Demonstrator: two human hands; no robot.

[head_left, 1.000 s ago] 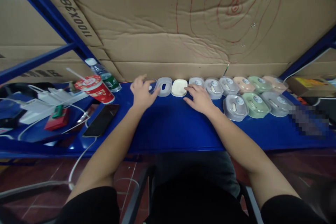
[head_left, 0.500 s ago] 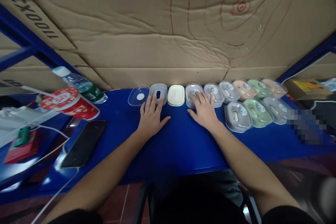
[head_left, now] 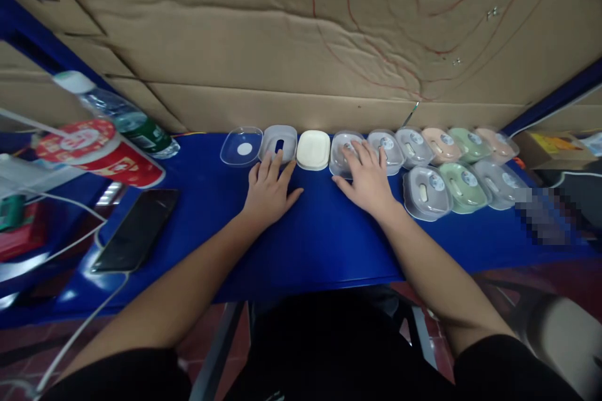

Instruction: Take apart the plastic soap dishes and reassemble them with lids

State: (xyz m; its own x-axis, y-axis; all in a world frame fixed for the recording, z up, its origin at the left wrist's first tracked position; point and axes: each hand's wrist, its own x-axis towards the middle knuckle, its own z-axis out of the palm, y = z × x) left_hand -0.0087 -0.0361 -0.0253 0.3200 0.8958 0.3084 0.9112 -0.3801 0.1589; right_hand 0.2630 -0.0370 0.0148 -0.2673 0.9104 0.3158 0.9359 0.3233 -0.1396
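Two hands point(head_left: 320, 188) (flat), soap boxes point(head_left: 345, 153) lengthwise away.

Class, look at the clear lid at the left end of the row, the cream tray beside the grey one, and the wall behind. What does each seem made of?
Clear lid: apparently transparent plastic; the blue table shows through it. Cream tray: opaque, smooth, probably moulded plastic, slightly glossy. Wall: brown corrugated cardboard, matte, creased, with red pen lines.

Head camera looks down (close) over blue table point(head_left: 310, 244).
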